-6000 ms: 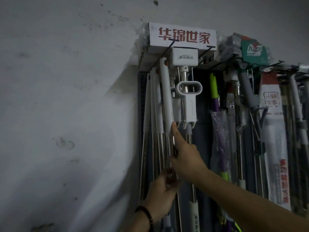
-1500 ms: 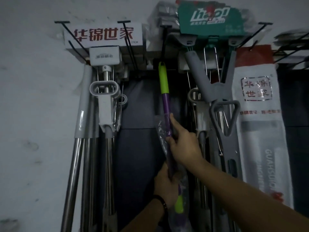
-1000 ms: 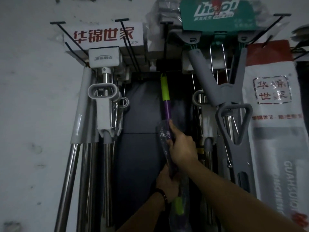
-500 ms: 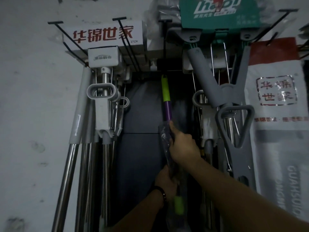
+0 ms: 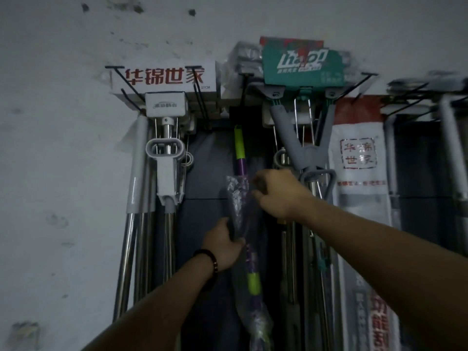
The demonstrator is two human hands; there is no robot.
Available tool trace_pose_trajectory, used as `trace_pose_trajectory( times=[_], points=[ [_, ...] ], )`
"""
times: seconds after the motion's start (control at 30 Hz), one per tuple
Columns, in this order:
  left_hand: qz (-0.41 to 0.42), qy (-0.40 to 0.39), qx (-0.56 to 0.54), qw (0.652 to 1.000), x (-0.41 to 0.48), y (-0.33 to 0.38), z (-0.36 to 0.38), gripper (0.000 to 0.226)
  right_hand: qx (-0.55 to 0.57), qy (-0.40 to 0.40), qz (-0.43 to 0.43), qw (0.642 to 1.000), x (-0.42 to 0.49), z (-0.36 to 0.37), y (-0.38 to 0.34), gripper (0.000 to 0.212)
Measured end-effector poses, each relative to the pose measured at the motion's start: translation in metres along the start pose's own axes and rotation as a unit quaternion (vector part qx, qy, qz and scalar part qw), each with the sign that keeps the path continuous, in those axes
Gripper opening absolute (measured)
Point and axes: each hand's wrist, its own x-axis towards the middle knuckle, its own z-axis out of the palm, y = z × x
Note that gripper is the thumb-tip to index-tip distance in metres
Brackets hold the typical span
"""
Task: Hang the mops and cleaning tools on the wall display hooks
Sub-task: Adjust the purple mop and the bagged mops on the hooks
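Observation:
A mop pole (image 5: 240, 158) with a green and purple handle, partly in clear plastic wrap, hangs upright below a black wire hook (image 5: 243, 88) in the middle of the wall display. Whether its top is on the hook I cannot tell. My left hand (image 5: 222, 245) grips the wrapped pole lower down, a dark band on the wrist. Just right of the pole, my right hand (image 5: 281, 193) is off it, with its fingers loosely curled and nothing in them.
White-headed steel mops (image 5: 166, 171) hang at the left under a white box with red characters (image 5: 164, 77). A grey squeeze mop (image 5: 304, 153) hangs under a green package (image 5: 301, 64). A white bagged mop (image 5: 359, 173) is further right. Bare wall (image 5: 63, 148) fills the left.
My right hand has let go of the purple pole and moved a little to the right. My left hand still grips it. The view has tilted up.

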Motion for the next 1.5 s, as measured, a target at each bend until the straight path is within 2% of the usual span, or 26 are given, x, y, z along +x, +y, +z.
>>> trace_pose_trajectory(
  times=[0.2, 0.3, 0.4, 0.47, 0.57, 0.73, 0.83, 0.97, 1.23, 1.5],
  points=[
    [0.170, 0.095, 0.066, 0.979, -0.020, 0.062, -0.042, 0.051, -0.070, 0.079, -0.049, 0.993, -0.021, -0.069, -0.003, 0.025],
    [0.259, 0.136, 0.161, 0.942, -0.020, 0.109, -0.068, 0.052, -0.122, 0.113, -0.065, 0.984, -0.017, -0.106, -0.002, 0.031],
    [0.290, 0.187, 0.278, 0.897, -0.015, 0.157, -0.093, 0.062, -0.170, 0.142, -0.054, 0.974, -0.003, -0.139, 0.006, 0.046],
    [0.294, 0.218, 0.328, 0.871, -0.009, 0.187, -0.105, 0.069, -0.194, 0.147, -0.035, 0.969, 0.012, -0.155, 0.016, 0.053],
    [0.285, 0.245, 0.367, 0.851, 0.005, 0.225, -0.110, 0.079, -0.194, 0.133, -0.013, 0.972, 0.036, -0.170, 0.034, 0.069],
    [0.265, 0.251, 0.464, 0.807, 0.042, 0.264, -0.084, 0.102, -0.143, 0.133, -0.035, 0.980, 0.068, -0.178, 0.066, 0.087],
    [0.228, 0.241, 0.497, 0.802, 0.067, 0.272, -0.063, 0.117, -0.159, 0.134, -0.056, 0.977, 0.080, -0.171, 0.082, 0.092],
    [0.198, 0.247, 0.517, 0.796, 0.097, 0.264, -0.048, 0.124, -0.168, 0.174, -0.079, 0.967, 0.089, -0.158, 0.094, 0.092],
    [0.196, 0.252, 0.510, 0.799, 0.133, 0.244, -0.045, 0.127, -0.142, 0.199, -0.091, 0.965, 0.105, -0.138, 0.102, 0.088],
    [0.198, 0.240, 0.507, 0.804, 0.149, 0.240, -0.045, 0.122, -0.137, 0.170, -0.080, 0.973, 0.118, -0.130, 0.111, 0.089]
  ],
)
